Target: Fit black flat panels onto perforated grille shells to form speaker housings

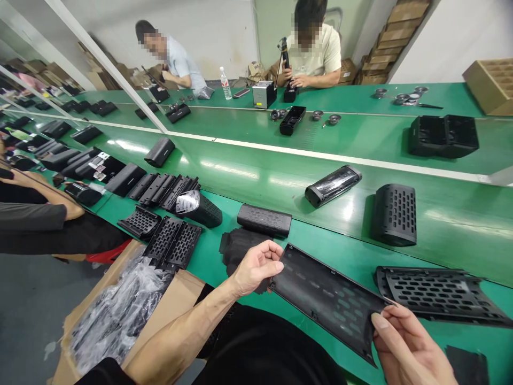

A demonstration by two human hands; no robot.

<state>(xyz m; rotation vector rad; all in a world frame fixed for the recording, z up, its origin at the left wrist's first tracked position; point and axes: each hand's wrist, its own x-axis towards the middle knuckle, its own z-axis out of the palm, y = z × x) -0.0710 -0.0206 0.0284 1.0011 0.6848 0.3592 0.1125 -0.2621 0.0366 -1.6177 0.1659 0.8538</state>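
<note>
Left hand [256, 267] and right hand [404, 347] each pinch an end of a black perforated panel [328, 297], held just above the green workbench [248, 176]. Beyond the panel: a matching grille [436, 294], a speaker shell [395, 214]. Cardboard boxes [395, 37] stacked against the white wall behind the bench

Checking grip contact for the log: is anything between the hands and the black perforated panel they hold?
Nothing visible: the left hand and right hand grip the perforated panel directly at opposite ends.
</note>
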